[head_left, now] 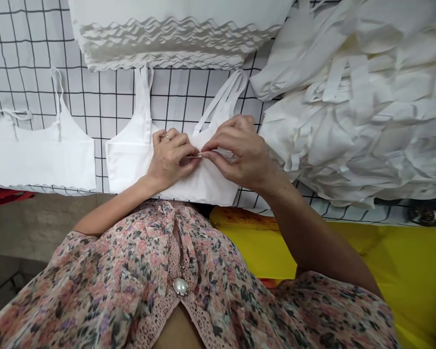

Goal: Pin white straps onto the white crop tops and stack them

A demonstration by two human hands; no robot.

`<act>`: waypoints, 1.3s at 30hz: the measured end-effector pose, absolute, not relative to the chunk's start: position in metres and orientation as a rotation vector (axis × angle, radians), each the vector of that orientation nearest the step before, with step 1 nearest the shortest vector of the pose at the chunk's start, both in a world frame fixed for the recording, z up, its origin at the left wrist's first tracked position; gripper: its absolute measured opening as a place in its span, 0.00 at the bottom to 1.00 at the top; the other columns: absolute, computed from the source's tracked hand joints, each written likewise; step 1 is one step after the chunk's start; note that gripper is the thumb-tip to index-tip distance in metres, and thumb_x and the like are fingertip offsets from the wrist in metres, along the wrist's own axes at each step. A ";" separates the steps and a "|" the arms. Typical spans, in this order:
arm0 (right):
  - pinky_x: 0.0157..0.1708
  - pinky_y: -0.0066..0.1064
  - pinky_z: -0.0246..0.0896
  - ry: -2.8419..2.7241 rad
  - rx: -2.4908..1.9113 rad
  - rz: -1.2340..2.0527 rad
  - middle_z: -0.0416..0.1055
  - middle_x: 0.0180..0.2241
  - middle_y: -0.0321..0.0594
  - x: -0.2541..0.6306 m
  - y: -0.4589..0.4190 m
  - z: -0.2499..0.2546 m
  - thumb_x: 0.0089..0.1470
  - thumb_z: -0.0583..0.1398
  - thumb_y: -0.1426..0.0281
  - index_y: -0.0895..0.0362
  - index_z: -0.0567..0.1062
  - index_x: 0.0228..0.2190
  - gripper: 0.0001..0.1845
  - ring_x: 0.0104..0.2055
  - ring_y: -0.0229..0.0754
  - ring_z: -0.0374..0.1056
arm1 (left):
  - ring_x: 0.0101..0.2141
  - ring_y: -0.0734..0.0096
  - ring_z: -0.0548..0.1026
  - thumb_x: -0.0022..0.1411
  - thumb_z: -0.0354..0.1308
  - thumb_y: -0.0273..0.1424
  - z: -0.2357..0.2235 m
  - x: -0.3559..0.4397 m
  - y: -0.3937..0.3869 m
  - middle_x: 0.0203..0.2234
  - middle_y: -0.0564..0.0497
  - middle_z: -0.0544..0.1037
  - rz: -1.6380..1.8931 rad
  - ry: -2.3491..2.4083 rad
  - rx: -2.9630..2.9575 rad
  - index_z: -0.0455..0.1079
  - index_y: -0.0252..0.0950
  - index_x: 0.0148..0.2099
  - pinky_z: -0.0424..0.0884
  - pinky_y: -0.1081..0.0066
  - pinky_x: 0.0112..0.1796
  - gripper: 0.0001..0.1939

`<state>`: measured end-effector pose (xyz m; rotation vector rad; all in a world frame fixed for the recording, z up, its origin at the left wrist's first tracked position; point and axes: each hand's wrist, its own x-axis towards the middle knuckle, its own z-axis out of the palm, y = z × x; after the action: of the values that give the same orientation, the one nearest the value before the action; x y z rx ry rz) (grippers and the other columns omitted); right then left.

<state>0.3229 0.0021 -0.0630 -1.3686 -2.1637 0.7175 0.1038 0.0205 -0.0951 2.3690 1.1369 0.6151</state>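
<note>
A white strapped crop top (129, 157) lies flat on the grid-patterned table (18, 53) right in front of me. My left hand (172, 157), with a ring on one finger, rests on the top's middle and pinches the fabric. My right hand (238, 150) pinches a small thin metal tool (196, 155), possibly snips or a needle, whose tip meets the fabric between the two hands. Both hands are closed and nearly touch each other.
A second white top (39, 152) lies to the left. A stack of scallop-edged white pieces (174, 34) sits at the back. A large heap of white garments (359, 106) fills the right. Yellow material (403, 271) lies below the table edge.
</note>
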 end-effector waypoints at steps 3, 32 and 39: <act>0.53 0.56 0.62 -2.153 -1.385 0.712 0.77 0.34 0.42 0.322 0.002 -0.064 0.70 0.60 0.60 0.51 0.80 0.36 0.13 0.48 0.56 0.72 | 0.41 0.63 0.70 0.74 0.62 0.39 -0.095 0.105 0.021 0.30 0.54 0.76 0.627 1.137 2.365 0.78 0.42 0.37 0.57 0.56 0.54 0.12; 0.51 0.55 0.67 -2.164 -1.401 0.710 0.76 0.33 0.41 0.323 -0.002 -0.064 0.70 0.61 0.59 0.51 0.79 0.35 0.13 0.47 0.53 0.71 | 0.45 0.61 0.72 0.72 0.63 0.37 -0.095 0.108 0.019 0.31 0.53 0.76 0.555 1.128 2.313 0.78 0.43 0.40 0.57 0.53 0.58 0.06; 0.51 0.55 0.67 -2.137 -1.424 0.720 0.76 0.33 0.41 0.322 -0.003 -0.062 0.69 0.61 0.57 0.50 0.79 0.34 0.14 0.47 0.54 0.71 | 0.46 0.60 0.72 0.72 0.64 0.37 -0.093 0.108 0.019 0.31 0.53 0.75 0.537 1.128 2.281 0.78 0.44 0.40 0.57 0.52 0.59 0.06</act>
<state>0.3216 -0.0034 -0.0623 -1.4244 -2.1372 0.7203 0.1084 0.0187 -0.0925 2.2810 1.1278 0.5372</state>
